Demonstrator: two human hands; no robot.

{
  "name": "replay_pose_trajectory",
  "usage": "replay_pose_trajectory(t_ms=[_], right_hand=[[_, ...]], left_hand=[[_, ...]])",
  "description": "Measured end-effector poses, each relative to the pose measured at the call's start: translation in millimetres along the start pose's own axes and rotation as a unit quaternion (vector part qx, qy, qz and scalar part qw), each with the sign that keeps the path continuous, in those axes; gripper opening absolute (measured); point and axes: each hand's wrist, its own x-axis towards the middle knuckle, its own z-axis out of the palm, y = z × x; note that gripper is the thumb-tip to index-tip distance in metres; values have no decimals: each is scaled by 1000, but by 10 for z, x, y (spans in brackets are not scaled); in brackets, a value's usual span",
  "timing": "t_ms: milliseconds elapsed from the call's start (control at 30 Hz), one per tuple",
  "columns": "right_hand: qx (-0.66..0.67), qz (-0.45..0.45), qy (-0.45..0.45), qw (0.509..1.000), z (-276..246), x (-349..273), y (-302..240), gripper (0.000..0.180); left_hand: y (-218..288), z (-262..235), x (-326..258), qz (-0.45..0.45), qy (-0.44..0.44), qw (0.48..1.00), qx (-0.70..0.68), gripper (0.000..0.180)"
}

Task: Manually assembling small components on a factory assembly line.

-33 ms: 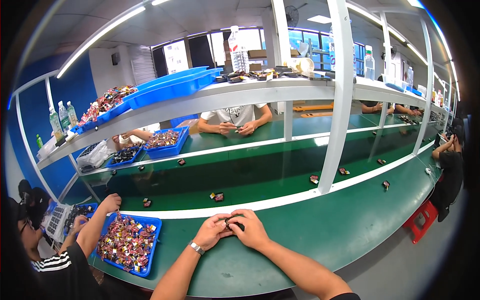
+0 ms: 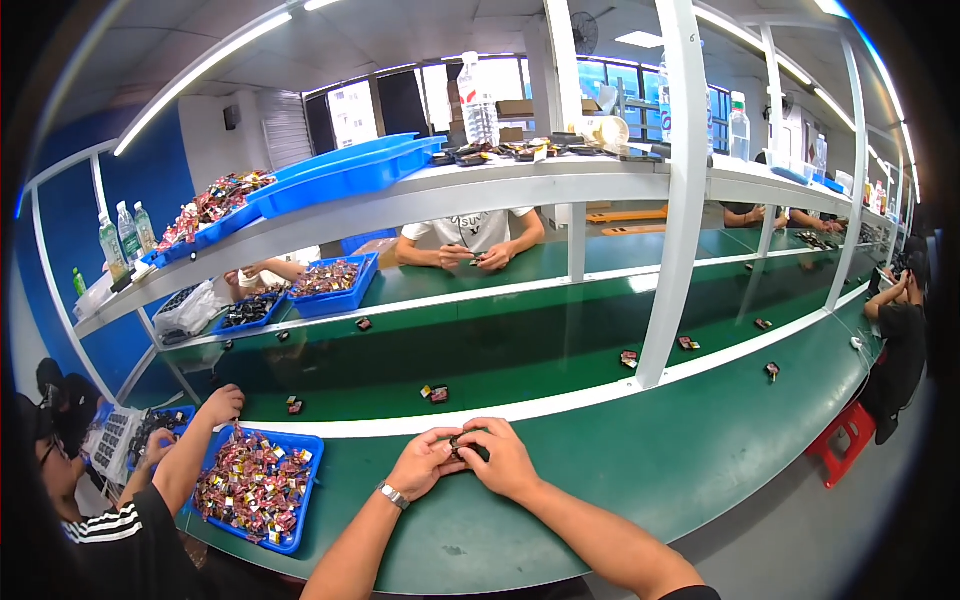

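Both your hands, left hand (image 2: 424, 465) and right hand (image 2: 503, 462), are together, fingertips closed on one dark part (image 2: 460, 450) held over the counter (image 2: 620, 470). Your fingers cover most of it, so I can't fairly tell its shape or how it sits in your grip. With something that small, a loose pinch could let it slip onto the counter, and an uneven squeeze from you could twist or mar it. The blue tray (image 2: 319, 465) to your left is heaped; a knock from your left arm or the neighbour's hand (image 2: 222, 405) could spill packets (image 2: 250, 485) over its rim.

Counting outward, you have two hands, one part, one watch (image 2: 393, 494) on your left wrist and one tray beside you, its packets too many to count. One loose piece (image 2: 772, 371) lies on the counter to your right. Left of the upright (image 2: 672, 230), the belt (image 2: 540, 365) carries four pink-and-black clusters (image 2: 434, 394) and two small black pieces (image 2: 282, 336) by the far rail; two more clusters lie just right of it. Beyond the counter stands one red stool (image 2: 845, 440).
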Motion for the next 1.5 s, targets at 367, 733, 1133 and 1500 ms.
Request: replay_pose_trajectory(t_ms=[367,733,1133,1500], right_hand=[[-73,-82,28,994,-7,52,-67,9],[-124,-101,51,986,81,19,-2,14],[-198,-135,74,968,108,8,-1,10],[-147,-82,22,985,191,14,13,29]], left_hand=[[41,31,-7,-11,-4,1000,2,32],[45,60,-1,-15,0,1000,4,32],[31,72,11,-13,2,1000,21,28],[-12,18,-18,-8,56,998,37,33]])
